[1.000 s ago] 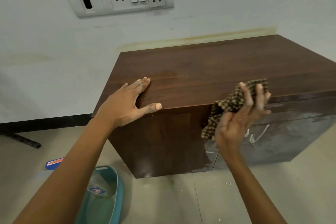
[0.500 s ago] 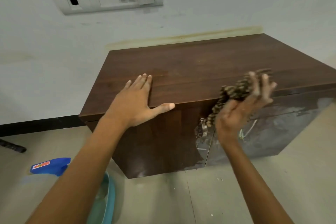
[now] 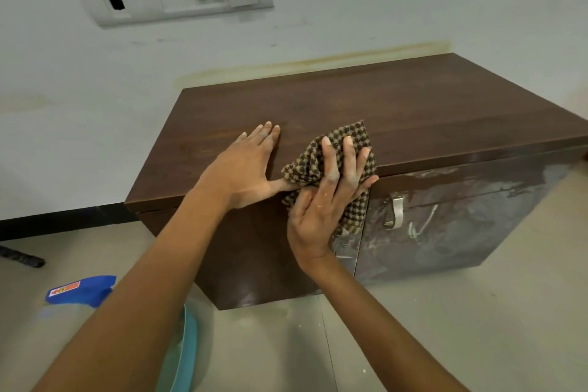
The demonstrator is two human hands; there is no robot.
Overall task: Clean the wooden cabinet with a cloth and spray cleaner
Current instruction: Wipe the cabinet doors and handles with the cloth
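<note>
My right hand [image 3: 324, 200] presses the cloth [image 3: 356, 134] over the cabinet [image 3: 413, 111] front top edge, fingers straight and spread. My left hand [image 3: 245, 169] lies flat on top, bracing. The cabinet's long axis runs rightward; the smeared door [image 3: 461, 226] lies right and below (right hand nearer).

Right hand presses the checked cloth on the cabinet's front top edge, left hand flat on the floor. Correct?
No. The left hand lies flat on the cabinet top, not the floor; the head view shows it. The right hand does press the cloth on the front top edge.
</note>
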